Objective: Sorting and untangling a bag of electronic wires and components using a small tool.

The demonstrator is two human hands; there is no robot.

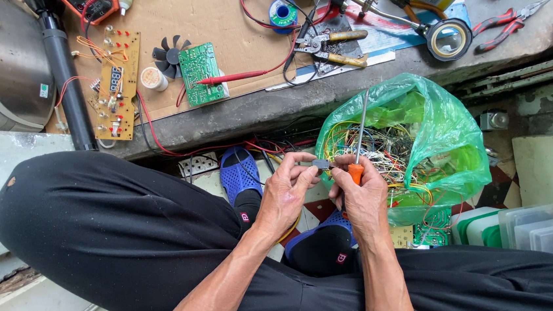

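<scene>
Left hand (285, 192) pinches a small dark component (320, 164) at frame centre. Right hand (360, 194) grips an orange-handled screwdriver (357, 156), shaft upright, touching the component. Work appears mid-step. Green bag of wires (436, 132) sits just behind; green circuit board (201, 74) upper left.

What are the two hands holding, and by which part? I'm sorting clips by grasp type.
The right hand holds a screwdriver by its orange handle, shaft pointing up. The left hand pinches a small dark part at its end.

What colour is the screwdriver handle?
Orange, on the screwdriver in the right hand; head view.
</scene>
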